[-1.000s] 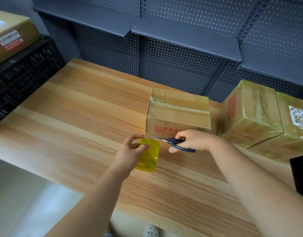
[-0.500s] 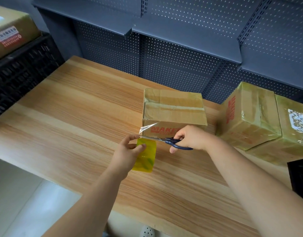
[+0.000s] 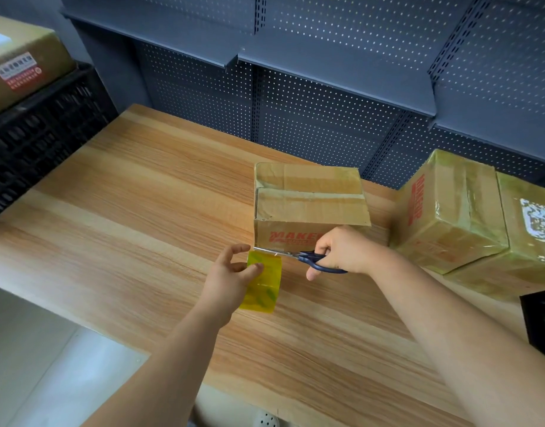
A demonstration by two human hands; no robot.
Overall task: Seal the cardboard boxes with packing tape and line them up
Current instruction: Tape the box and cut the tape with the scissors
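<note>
Our cardboard box [image 3: 311, 208] sits on the wooden table [image 3: 142, 211], and tape shines on its top. Just in front, our left hand [image 3: 231, 278] holds the yellow tape roll [image 3: 265, 285]. Our right hand [image 3: 345, 251] grips the blue scissors [image 3: 299, 257], with the blades at the roll's top edge. We think we are cutting the tape. Next we must press the loose end down flat. Two wrapped boxes [image 3: 450, 211] wait on the right.

Tape roll [image 3: 262, 285] now loose fr. box [image 3: 308, 208].

A brown cardboard box [image 3: 309, 208] with red lettering sits upright just beyond the right hand [image 3: 348, 251], which grips scissors [image 3: 314, 261]. Its top flaps are closed. The left hand [image 3: 231, 280] holds a yellow tape roll [image 3: 263, 288] on edge.
</note>
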